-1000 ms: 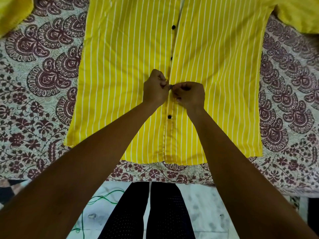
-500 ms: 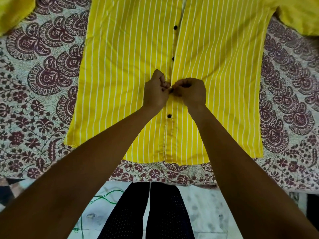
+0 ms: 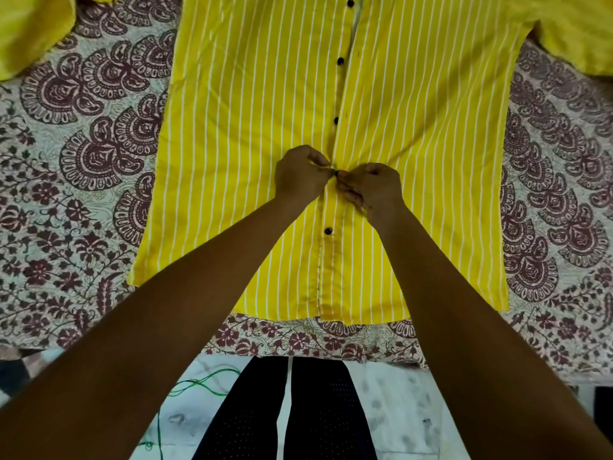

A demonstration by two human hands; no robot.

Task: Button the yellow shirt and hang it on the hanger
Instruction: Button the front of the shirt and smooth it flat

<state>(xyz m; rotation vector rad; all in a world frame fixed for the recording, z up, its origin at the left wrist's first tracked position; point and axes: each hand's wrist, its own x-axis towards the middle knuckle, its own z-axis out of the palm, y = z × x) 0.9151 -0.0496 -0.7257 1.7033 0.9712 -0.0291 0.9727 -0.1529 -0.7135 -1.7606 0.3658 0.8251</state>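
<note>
Patterned bedsheet | yellow shirt flat, centre to 12 o'clock | left hand, right hand both curled, pinching front edges around one button | risk: button slips back if fabric slackens.

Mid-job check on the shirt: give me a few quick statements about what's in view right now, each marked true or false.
1. The left hand and the right hand both pinch the shirt at its front opening. True.
2. The shirt lies crumpled in a heap. False: it is spread flat on the patterned sheet.
3. A black button shows just below the hands. True.
4. The shirt's stripes are black. False: they are white on yellow.
</note>
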